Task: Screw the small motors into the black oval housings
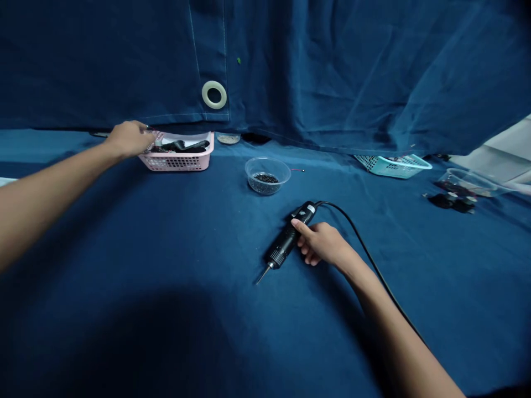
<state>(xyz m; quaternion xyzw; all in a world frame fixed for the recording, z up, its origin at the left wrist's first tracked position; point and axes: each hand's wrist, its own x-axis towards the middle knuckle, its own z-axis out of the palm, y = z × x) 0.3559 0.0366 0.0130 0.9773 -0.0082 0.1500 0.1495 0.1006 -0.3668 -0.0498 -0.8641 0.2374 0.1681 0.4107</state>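
My right hand (321,243) is at a black electric screwdriver (287,240), thumb over its body and the other fingers curled along its near side. The screwdriver's bit points down and left, close to the blue cloth, and a black cable runs from its back end. At the far left, my left hand (129,139) reaches over the left end of a pink basket (178,162). Black parts (188,147) lie in that basket. The left fingertips are hidden, so whatever they touch does not show.
Beyond the screwdriver stands a clear bowl (267,171) holding small dark pieces, with a thin red wire beside it. A second clear container (228,138) sits under the hanging blue curtain (257,66). To the right are a turquoise basket (394,167), a clear tub (473,181) and black items (451,203).
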